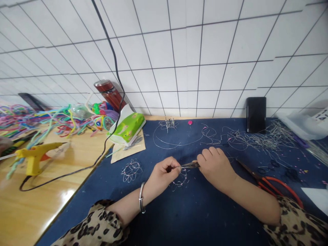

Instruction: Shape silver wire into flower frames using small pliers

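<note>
My left hand [166,171] pinches a thin silvery wire piece; its curled, looped part [182,179] hangs below the fingertips and carries small pinkish bits. My right hand [215,167] is wrapped around a pair of pliers [191,165], whose handles are hidden in the fist. The plier jaws point left and meet the wire right at my left fingertips. On the blue mat, left of my left hand, lies a separate flower-like coil of wire [131,170].
Red-handled scissors [266,181] lie right of my right forearm. Behind them spreads a tangle of wire [261,140] beside a black box-shaped object [256,114]. A tissue pack [129,128] and yellow glue gun [38,155] sit left, with its black cord [105,140] crossing the wooden table.
</note>
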A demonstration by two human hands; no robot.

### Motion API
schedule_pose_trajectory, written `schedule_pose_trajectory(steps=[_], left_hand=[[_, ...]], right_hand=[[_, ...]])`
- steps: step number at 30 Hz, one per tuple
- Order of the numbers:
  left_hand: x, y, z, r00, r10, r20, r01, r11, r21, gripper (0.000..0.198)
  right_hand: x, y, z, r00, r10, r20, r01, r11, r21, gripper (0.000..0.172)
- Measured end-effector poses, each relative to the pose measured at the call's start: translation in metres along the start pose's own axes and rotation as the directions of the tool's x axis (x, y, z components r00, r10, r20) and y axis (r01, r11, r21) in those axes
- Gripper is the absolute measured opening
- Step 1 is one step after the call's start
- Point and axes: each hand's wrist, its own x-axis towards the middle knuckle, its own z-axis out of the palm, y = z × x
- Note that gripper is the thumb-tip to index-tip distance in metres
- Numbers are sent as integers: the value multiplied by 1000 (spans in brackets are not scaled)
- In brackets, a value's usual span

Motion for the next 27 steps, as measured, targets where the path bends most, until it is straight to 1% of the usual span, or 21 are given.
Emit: schedule_pose_trajectory(steps=[4,14,19,27], left_hand=[[0,0,1,1000,-10,9,10,1000,-13,11],[-2,3,2,998,-53,15,54,997,-54,12],[-4,3,3,998,-70,1,69,995,-67,12],[-5,3,4,997,-73,-20,71,993,-96,13]], right_hand=[[1,1,-1,1000,-16,-23,16,1000,4,27],[1,1,-2,999,-35,-25,36,999,16,30],[1,1,-2,999,-41,-21,41,999,9,31],[1,0,0,999,-24,-38,25,999,47,31]])
